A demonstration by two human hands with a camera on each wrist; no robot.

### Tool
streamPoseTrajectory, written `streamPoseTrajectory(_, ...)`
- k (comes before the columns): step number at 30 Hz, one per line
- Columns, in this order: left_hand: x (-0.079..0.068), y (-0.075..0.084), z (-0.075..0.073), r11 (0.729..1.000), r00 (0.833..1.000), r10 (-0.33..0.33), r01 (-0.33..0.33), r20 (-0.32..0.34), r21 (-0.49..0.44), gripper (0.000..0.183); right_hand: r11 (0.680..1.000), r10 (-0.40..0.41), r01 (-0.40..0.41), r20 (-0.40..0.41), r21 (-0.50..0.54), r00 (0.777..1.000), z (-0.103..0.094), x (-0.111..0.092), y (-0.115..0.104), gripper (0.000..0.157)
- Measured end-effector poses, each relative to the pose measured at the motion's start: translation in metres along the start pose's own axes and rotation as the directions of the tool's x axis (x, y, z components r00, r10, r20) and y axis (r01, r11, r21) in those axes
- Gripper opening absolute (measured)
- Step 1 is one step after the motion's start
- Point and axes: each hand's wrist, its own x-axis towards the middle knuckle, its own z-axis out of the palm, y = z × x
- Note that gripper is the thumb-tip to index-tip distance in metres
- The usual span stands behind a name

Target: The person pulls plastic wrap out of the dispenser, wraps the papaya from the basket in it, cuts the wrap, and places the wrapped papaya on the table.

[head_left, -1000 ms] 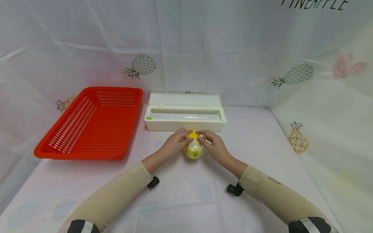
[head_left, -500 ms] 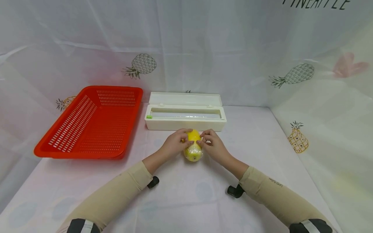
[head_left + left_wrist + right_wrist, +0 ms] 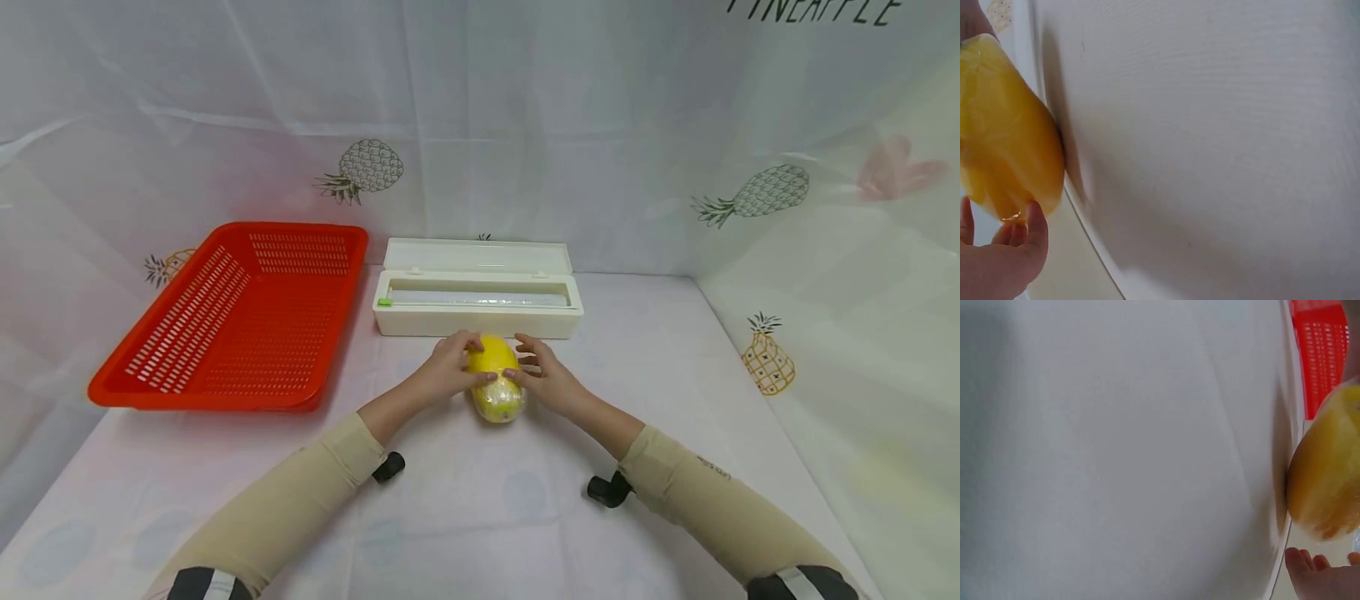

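Note:
A yellow fruit (image 3: 492, 358) in clear cling film stands out in the middle of the head view; its kind is not clear. Greenish colour and shiny creases show at its near end. The left hand (image 3: 452, 365) holds its left side, with the thumb over the top. In the left wrist view, left fingertips (image 3: 1036, 219) touch the wrapped fruit's end. On the other side, the right hand (image 3: 546, 375) has its thumb on the fruit and its fingers spread loosely. The right wrist view shows right fingers (image 3: 1300, 562) apart from the fruit.
Just beyond the hands stands a cream cling film dispenser (image 3: 480, 321), lid raised, with a green slider at its left. A red plastic basket (image 3: 225, 398) stands to the left. Pale cloth covers the table (image 3: 480, 517), and a pineapple-printed sheet (image 3: 525, 125) hangs behind.
The hands have loosened from pinching at the fruit's far end and spread around its sides. More yellow surface shows, and the fruit's near end has shifted slightly toward the person.

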Motion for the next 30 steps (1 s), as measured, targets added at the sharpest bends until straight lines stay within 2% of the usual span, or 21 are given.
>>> streamPoseTrajectory(3,0.000,-0.005,0.000,1.000,1.000,0.013,-0.013,0.003,-0.024,0.062,0.998,0.058,-0.056,0.085,-0.028,0.995,-0.002,0.002,0.001,0.073)
streamPoseTrajectory(9,-0.004,-0.011,-0.004,0.999,1.000,-0.021,0.022,0.014,-0.024,0.081,0.997,0.071,-0.071,0.189,-0.006,0.979,-0.001,0.004,0.005,0.068)
streamPoseTrajectory(17,-0.003,-0.012,-0.009,1.000,0.999,-0.026,0.026,0.032,0.010,0.092,0.997,0.051,-0.061,0.208,0.041,0.977,0.003,0.007,0.006,0.066)
streamPoseTrajectory(30,-0.006,-0.009,-0.013,0.988,0.999,-0.009,0.003,0.041,0.152,0.088,0.999,0.040,-0.044,0.194,0.017,0.980,0.004,0.008,-0.002,0.066)
